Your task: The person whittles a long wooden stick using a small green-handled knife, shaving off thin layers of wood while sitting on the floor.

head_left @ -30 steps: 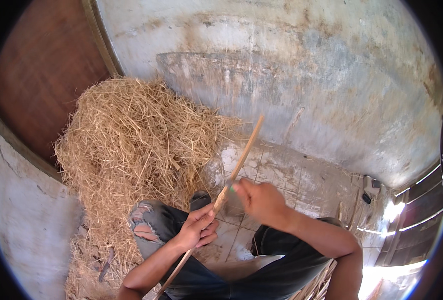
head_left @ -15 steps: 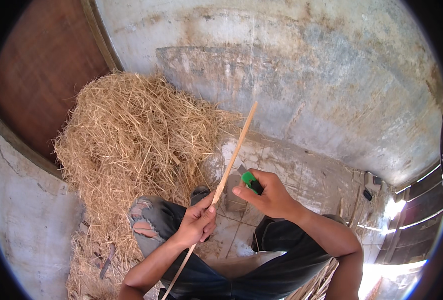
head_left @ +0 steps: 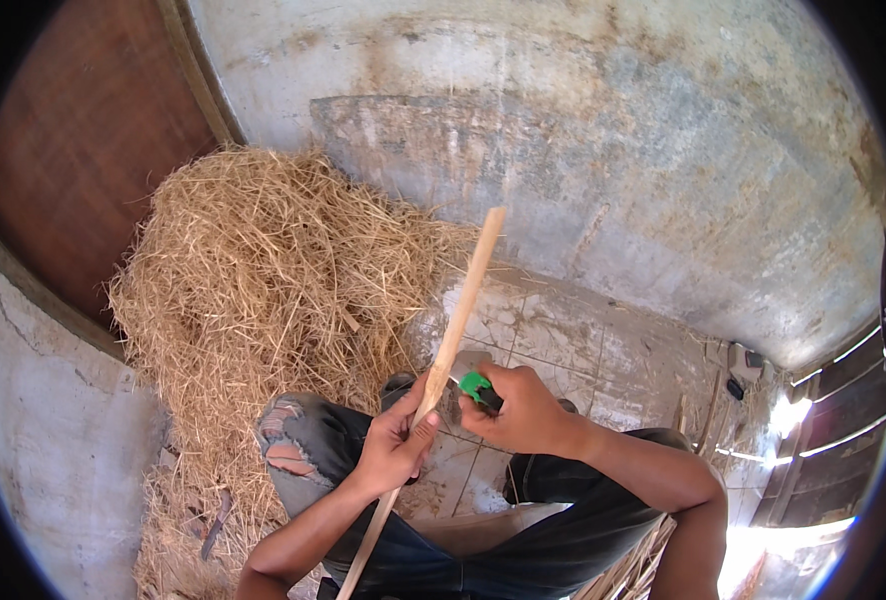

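Observation:
A long, pale bamboo strip (head_left: 471,290) slants from low between my legs up towards the wall. My left hand (head_left: 395,440) is closed around its middle, thumb along the strip. In my right hand (head_left: 523,410) is a utility knife (head_left: 480,388) with a green and black handle, the fingers wrapped round it. Its short blade points at the strip just above my left hand; whether the edge touches the wood I cannot tell.
A big heap of straw (head_left: 263,250) lies on the left, against the brown door panel (head_left: 83,150). Ahead stands a stained wall (head_left: 603,150). Dusty floor tiles (head_left: 553,350) show between my knees. Thin sticks (head_left: 628,565) lie beside my right leg.
The knife has moved left and down, closer to the strip and my left hand. The strip has turned, showing a broader face, and its top end has shifted slightly left.

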Demonstrator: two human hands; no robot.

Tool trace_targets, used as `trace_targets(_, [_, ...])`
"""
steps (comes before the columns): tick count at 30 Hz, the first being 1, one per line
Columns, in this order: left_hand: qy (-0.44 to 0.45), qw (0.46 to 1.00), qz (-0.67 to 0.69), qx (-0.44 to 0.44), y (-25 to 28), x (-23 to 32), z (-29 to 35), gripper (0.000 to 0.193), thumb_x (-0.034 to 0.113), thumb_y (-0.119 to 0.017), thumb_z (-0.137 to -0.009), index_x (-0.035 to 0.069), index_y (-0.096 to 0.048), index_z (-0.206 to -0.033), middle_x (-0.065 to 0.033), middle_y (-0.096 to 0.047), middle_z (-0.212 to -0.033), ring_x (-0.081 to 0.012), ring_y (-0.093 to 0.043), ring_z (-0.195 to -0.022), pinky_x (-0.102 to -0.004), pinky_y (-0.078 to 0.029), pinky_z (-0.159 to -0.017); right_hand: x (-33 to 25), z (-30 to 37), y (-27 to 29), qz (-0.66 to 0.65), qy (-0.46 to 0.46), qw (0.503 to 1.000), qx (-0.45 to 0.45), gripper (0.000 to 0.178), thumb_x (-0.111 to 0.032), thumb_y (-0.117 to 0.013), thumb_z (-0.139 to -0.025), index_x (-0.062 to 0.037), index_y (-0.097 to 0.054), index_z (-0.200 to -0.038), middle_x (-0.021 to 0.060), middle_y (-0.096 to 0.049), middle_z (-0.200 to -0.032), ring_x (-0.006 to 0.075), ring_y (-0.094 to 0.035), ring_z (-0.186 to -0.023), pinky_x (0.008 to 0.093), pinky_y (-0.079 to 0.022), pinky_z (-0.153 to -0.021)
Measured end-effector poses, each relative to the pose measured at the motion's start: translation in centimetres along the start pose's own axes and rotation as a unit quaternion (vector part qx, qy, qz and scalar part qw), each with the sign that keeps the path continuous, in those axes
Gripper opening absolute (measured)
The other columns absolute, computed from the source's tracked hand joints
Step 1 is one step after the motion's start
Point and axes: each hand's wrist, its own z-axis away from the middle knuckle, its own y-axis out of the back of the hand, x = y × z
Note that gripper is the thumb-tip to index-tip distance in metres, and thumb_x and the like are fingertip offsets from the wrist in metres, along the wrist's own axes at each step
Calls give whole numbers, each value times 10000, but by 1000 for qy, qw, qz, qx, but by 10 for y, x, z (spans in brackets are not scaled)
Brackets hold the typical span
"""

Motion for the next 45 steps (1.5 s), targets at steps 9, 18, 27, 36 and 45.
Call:
trace_targets(9, [-8,993,87,-86,1,-5,5,600,208,-492,-1110,128,-232,-1644,53,-404,-576,-47,-388,-429,-222,-376,-424,3,-16,16,-14,-67,992,107,345,-346,-827,-888,-44,-661,-891,-20,-520,-576,80,-466,-515,277,-354,-481])
trace_targets(18, [60,966,196,-159,9,-15,7,558,281,-455,-1122,130,-280,-1630,41,-346,-616,-53,-307,-444,-230,-320,-410,19,-26,58,0,7,968,251,295,-312,-685,-1006,-21,-656,-968,7,-510,-578,130,-458,-509,325,-370,-508])
trace_targets(27, [108,956,251,-106,11,5,7,576,404,-452,-1105,131,-340,-1600,42,-293,-609,-62,-232,-446,-225,-256,-395,-8,3,15,217,27,975,-28,400,-441,-591,-1026,-45,-614,-978,146,-598,-582,375,-635,-530,472,-485,-492])
trace_targets(36, [117,960,237,-95,12,9,1,581,410,-466,-1101,134,-348,-1598,47,-294,-617,-58,-233,-458,-220,-252,-404,7,-11,19,299,26,954,10,419,-495,-580,-1016,-86,-656,-973,154,-610,-563,373,-635,-506,482,-497,-477])
trace_targets(45, [94,956,211,-178,11,-4,14,499,280,-411,-1134,127,-339,-1603,47,-316,-652,-49,-261,-496,-213,-302,-413,86,-28,170,220,-161,908,320,502,-438,-549,-1061,22,-665,-896,151,-573,-661,241,-478,-609,386,-437,-618])
